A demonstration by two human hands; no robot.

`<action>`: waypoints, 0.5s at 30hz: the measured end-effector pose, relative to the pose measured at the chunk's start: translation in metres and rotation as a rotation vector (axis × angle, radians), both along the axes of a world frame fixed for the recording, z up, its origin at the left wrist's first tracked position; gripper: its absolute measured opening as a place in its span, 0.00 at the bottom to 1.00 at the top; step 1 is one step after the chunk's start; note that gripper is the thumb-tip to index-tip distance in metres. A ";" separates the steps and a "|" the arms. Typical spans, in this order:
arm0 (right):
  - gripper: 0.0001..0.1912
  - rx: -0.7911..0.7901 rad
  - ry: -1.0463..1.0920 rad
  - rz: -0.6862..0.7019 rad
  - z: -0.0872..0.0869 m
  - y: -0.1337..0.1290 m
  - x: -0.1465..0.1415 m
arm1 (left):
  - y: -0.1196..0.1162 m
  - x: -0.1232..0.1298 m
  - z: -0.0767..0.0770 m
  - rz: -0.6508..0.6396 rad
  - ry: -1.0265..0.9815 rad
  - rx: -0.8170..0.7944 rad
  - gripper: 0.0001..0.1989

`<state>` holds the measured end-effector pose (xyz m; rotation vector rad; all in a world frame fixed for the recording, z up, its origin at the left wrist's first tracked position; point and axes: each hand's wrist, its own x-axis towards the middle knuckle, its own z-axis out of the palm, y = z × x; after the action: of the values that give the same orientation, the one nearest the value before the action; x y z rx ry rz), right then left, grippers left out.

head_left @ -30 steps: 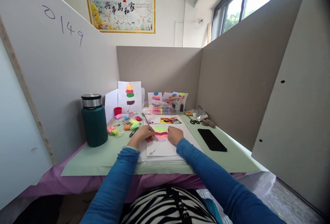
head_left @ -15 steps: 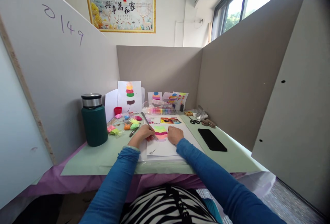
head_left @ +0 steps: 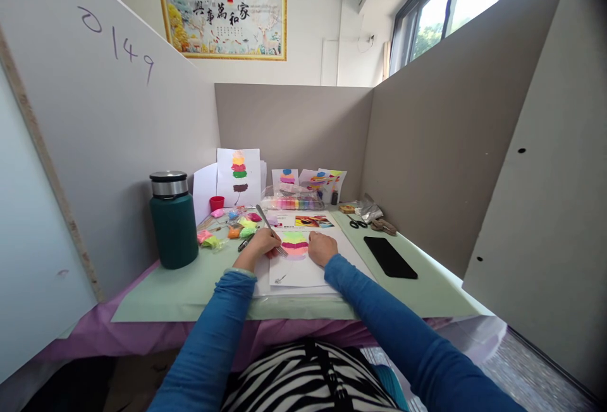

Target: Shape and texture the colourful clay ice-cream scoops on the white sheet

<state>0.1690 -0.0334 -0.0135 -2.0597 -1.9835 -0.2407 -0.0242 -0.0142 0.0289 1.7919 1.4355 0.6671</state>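
My left hand (head_left: 263, 244) is closed around a metal fork (head_left: 267, 222). Its handle points up and away, and its tines touch or hover just over the left side of a coloured patch (head_left: 294, 244). That patch has bands of yellow-green, magenta, pink and pale lilac on a white sheet of paper (head_left: 303, 276). At the patch's right edge, my right hand (head_left: 323, 248) rests on the sheet with its fingers curled in. Whether anything is inside those fingers is hidden.
Left of the sheet lie small colourful clay packets (head_left: 234, 232) and a dark green bottle (head_left: 173, 222). To the right are a black phone (head_left: 391, 258) and scissors (head_left: 358, 223). Painted cards (head_left: 238, 175) and a red cup (head_left: 217, 203) stand behind. Grey partitions (head_left: 294, 121) enclose the table.
My left hand has shifted slightly to the left with the fork, whose tines have moved a little left over the coloured patch. My right hand has stayed in place.
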 end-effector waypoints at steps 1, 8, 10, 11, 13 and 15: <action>0.16 0.003 0.001 0.001 0.000 0.000 0.000 | 0.000 -0.001 0.001 0.018 0.015 -0.001 0.02; 0.15 -0.016 0.001 0.003 0.001 -0.001 0.000 | 0.004 -0.005 -0.001 -0.003 -0.014 -0.004 0.02; 0.15 -0.020 -0.002 0.002 0.002 -0.002 0.000 | 0.003 -0.004 -0.001 -0.012 -0.015 -0.014 0.02; 0.15 -0.021 -0.003 0.002 0.002 -0.002 0.000 | 0.002 -0.003 0.000 -0.007 -0.006 -0.017 0.02; 0.15 -0.020 0.000 0.001 0.002 -0.002 0.000 | 0.001 -0.003 0.002 0.022 0.026 -0.021 0.02; 0.15 -0.016 0.004 0.003 0.001 -0.001 0.000 | 0.001 -0.003 0.004 0.053 0.058 -0.021 0.03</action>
<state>0.1688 -0.0345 -0.0122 -2.0652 -1.9921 -0.2208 -0.0273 -0.0130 0.0329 1.7755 1.5282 0.6296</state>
